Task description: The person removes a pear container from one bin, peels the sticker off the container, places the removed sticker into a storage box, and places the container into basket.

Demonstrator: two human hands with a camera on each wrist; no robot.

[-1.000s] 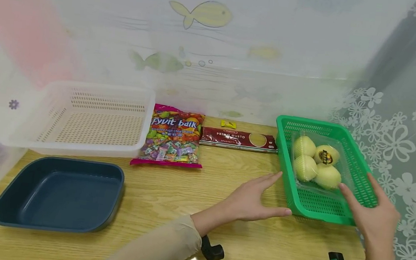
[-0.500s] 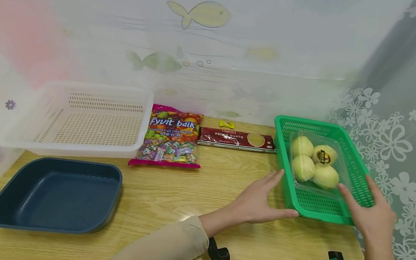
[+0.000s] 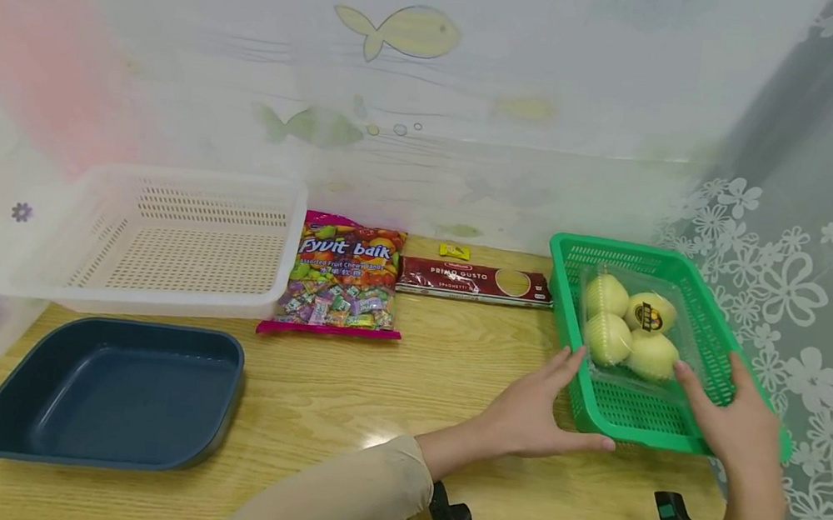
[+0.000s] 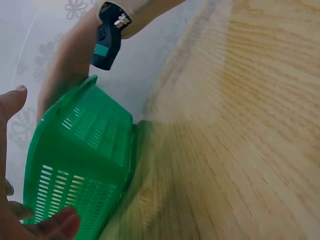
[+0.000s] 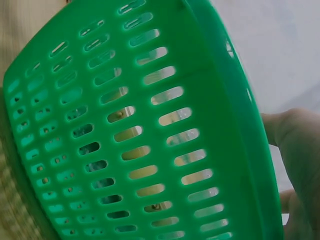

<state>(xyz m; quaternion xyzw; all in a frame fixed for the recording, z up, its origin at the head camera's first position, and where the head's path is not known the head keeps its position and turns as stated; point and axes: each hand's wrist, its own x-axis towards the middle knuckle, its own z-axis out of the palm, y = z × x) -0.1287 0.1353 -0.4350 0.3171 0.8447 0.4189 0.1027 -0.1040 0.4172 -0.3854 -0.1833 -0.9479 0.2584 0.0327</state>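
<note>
A green perforated basket point(image 3: 651, 440) stands at the right of the table, holding a clear plastic pack of pale yellow-green round fruits point(image 3: 608, 339) with a dark sticker. My left hand point(image 3: 522, 412) is at the basket's near left corner, fingers spread, its fingertips right at the left wall. The left wrist view shows its fingertips point(image 4: 70, 222) in front of the slotted wall. My right hand point(image 3: 743, 425) reaches over the near right rim, thumb at the pack's corner, index finger extended along the right side. In the right wrist view part of this hand point(image 5: 302, 155) shows beyond the rim.
A white perforated basket point(image 3: 179, 300) stands at the back left, with a dark blue tub point(image 3: 124, 399) in front of it. Beside them lie a candy bag point(image 3: 343, 278), a spaghetti pack point(image 3: 475, 281) and a small yellow packet point(image 3: 454, 251). Printed curtains hang behind the table point(image 3: 404, 384).
My left hand has moved right and slightly nearer me along the basket's corner. The right hand has shifted a little left over the rim. The basket and fruit pack stay in place.
</note>
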